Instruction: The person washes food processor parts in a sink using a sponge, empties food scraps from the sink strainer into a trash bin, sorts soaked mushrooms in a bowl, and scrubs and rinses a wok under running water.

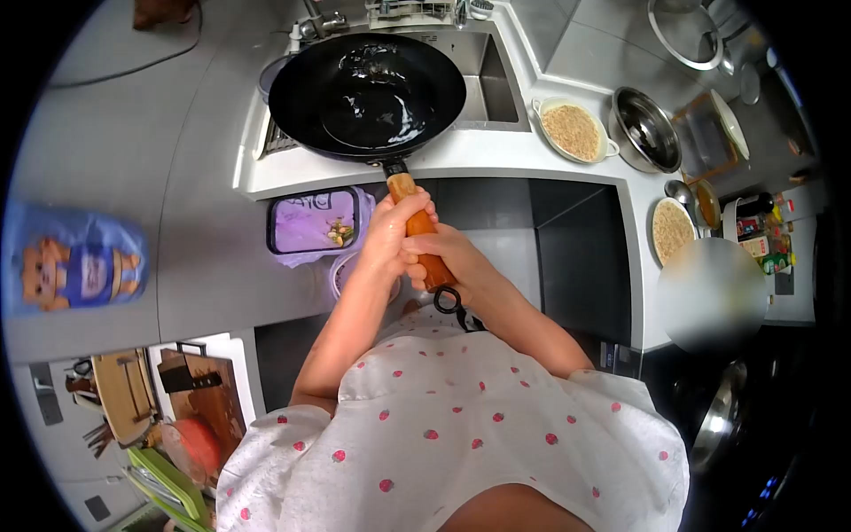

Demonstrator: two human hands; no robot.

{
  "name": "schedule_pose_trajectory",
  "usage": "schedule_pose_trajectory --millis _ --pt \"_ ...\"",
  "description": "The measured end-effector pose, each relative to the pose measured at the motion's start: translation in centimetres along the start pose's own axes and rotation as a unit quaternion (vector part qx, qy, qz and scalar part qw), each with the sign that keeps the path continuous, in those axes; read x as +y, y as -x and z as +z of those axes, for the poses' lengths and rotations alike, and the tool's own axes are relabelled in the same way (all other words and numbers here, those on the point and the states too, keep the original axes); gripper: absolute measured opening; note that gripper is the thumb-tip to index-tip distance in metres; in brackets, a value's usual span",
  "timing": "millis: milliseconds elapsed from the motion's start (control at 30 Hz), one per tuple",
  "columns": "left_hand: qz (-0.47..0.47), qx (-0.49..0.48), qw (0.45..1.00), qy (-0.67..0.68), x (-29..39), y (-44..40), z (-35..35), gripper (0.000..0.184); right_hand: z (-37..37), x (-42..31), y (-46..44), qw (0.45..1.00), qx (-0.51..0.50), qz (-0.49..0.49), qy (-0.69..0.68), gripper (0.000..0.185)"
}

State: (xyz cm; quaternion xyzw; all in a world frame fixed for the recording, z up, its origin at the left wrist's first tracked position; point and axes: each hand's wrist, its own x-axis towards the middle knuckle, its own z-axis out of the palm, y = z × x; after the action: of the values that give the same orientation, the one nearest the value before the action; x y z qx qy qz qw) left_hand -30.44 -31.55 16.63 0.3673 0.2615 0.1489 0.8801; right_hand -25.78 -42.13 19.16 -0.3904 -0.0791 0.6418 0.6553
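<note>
Both my hands grip the wooden handle (434,269) of a large black wok (310,102). My left hand (386,232) is closed around the handle's upper part, nearer the pan. Just below it, my right hand (443,251) is closed around the lower part, its thumb along the wood. The wok is held out over the sink (496,84) and the counter's front edge. Its inside looks wet and shiny, with light reflecting off it. A black ring hangs at the handle's end.
On the counter to the right are a white dish of pale crumbs (570,129), a steel bowl (644,129) and a second crumb dish (672,232). A purple-lined bin (312,222) stands below the sink. At lower left a cleaver (189,379) lies by a wooden board (213,403).
</note>
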Motion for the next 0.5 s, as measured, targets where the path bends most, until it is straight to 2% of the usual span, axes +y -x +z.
schedule_pose_trajectory --millis 233,333,500 --pt "0.012 0.052 0.998 -0.033 1.7 -6.7 0.5 0.017 -4.5 -4.3 -6.3 0.995 -0.050 0.044 -0.068 0.013" --pt "0.027 0.084 0.994 -0.057 1.7 -9.3 1.6 0.018 -6.9 -6.9 -7.8 0.980 -0.141 0.078 -0.118 0.010" --pt "0.042 0.142 0.983 -0.110 2.1 -11.9 3.5 0.019 -9.6 -9.1 -10.3 0.969 -0.179 0.123 -0.118 0.011"
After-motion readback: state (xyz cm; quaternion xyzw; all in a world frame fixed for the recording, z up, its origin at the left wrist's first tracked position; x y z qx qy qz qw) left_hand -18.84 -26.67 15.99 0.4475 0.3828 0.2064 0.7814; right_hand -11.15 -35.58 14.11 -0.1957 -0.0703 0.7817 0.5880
